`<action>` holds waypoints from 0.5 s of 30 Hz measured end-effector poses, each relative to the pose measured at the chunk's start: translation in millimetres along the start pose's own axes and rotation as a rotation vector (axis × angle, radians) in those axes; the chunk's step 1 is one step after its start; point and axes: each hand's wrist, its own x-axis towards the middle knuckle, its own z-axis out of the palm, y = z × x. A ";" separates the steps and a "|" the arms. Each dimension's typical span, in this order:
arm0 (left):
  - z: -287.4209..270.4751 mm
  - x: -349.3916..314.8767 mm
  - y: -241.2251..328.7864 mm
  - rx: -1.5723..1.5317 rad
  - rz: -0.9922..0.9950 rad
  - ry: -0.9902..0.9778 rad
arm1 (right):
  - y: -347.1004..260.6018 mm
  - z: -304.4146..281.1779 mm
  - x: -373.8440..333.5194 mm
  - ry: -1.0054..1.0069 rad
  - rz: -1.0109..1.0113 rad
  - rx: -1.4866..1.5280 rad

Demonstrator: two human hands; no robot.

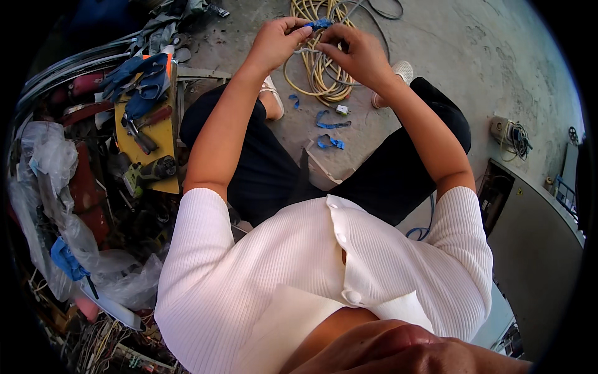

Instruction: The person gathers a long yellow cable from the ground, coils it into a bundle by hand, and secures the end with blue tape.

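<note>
Between the thumb and fingers of my left hand (279, 45) is a blue tape-like wrapping (319, 24), crumpled and apparently wound around something hidden. My right hand (360, 55) is close against its right side, fingers curled and thumb bent in. Whatever those fingers pinch is too small to make out. Below and behind both hands lies a coil of yellow and grey cable (336, 93) on the floor. A small white plug-like block (342, 110) sits at its near end. Nearer to me are blue strip scraps (330, 142), loose on the concrete.
On the left, a yellow board (163, 140) carries blue gloves (142, 81), pliers (142, 138) and a green power drill (148, 174). Clear plastic sheeting (53, 168) lies over clutter beside it. A grey metal cabinet (529, 230) stands at right, with a corded device (511, 134) beyond.
</note>
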 end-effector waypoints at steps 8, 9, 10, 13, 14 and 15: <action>4.4 -5.9 10.8 0.306 0.029 -0.122 | 33.9 -10.6 18.3 0.244 -0.382 -0.125; 4.2 -6.3 7.9 0.317 0.050 -0.129 | 37.7 -9.9 16.6 0.207 -0.361 -0.128; 4.0 -6.9 6.0 0.328 0.072 -0.136 | 40.4 -9.8 14.7 0.169 -0.341 -0.132; 7.7 -11.6 7.3 0.337 0.068 -0.156 | 31.8 -13.0 13.2 0.081 -0.220 -0.177; 9.1 -12.8 10.0 0.377 0.068 -0.150 | 29.9 -13.9 12.6 0.057 -0.168 -0.199; 10.3 -13.9 14.5 0.417 0.069 -0.144 | 30.5 -13.4 11.9 0.052 -0.133 -0.179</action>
